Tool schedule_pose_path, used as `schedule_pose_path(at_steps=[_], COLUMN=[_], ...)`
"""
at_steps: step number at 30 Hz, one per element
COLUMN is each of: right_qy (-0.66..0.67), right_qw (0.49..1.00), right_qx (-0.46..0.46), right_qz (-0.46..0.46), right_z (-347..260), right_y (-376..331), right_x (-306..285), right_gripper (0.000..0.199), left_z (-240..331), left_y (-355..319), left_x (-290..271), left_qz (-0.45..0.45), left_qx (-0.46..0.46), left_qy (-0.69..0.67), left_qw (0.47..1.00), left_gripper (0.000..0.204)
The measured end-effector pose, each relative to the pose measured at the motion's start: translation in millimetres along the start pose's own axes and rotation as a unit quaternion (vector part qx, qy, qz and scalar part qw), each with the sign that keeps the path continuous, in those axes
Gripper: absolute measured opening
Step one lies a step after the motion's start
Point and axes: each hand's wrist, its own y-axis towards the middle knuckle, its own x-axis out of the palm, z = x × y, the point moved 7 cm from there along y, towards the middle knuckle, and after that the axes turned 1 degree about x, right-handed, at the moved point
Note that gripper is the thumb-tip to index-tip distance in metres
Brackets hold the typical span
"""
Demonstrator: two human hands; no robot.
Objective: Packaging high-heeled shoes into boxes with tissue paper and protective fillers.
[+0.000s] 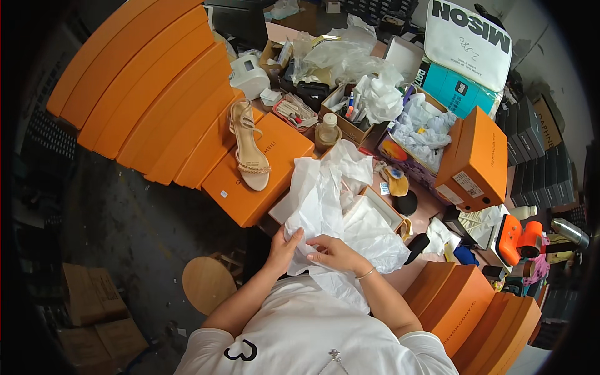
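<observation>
White tissue paper (315,200) stands bunched upright in front of me and spreads down over my lap. My left hand (284,251) grips its near left side, the thumb along the top. From the other side, my right hand (336,255) has its curled fingers on the same paper; whether anything lies inside the folds is hidden. Just beyond the hands sits an open shoe box (382,209), partly covered by the paper. To the left, a beige strappy sandal (251,150) with a decorated toe strap lies on an orange shoe box (275,140).
Tall stacked orange boxes (156,94) rise at the left, with more orange boxes (459,306) near my right elbow. A jar (327,132), a bin of crumpled paper (425,131) and another orange box (476,159) crowd the table's far side. A round stool (209,285) stands lower left.
</observation>
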Motion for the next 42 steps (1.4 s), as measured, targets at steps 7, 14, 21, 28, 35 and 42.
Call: schedule_pose_path(at_steps=[7, 14, 21, 28, 35, 42], right_qy=[-0.026, 0.043, 0.089, 0.462, 0.387, 0.360], right_qw=[0.998, 0.992, 0.983, 0.764, 0.752, 0.728], right_qx=[0.027, -0.026, -0.009, -0.068, -0.227, -0.191], right_qz=[0.050, 0.117, 0.157, 0.445, 0.484, 0.551], right_z=[30.9, 4.8, 23.5, 87.2, 31.2, -39.5], right_y=[11.0, -9.2, 12.1, -36.1, -107.7, -86.7], right_x=[-8.8, -32.0, -18.2, -145.2, -250.1, -244.0], right_gripper=[0.029, 0.032, 0.018, 0.019, 0.023, 0.019], left_z=[-11.7, -2.4, 9.5, -18.0, -3.8, 75.5], left_y=[5.2, 2.1, 4.7, 24.0, 34.1, 11.6], left_x=[-0.1, 2.4, 8.8, -37.6, -53.7, 14.0], left_qz=[-0.055, -0.060, -0.069, 0.033, 0.087, -0.100], left_qx=[-0.002, -0.001, 0.024, -0.033, 0.045, 0.252], left_qy=[0.042, 0.035, 0.086, -0.023, 0.077, 0.485], left_qw=[0.998, 0.998, 0.994, 0.999, 0.992, 0.832], left_gripper=[0.050, 0.043, 0.039, 0.028, 0.025, 0.040])
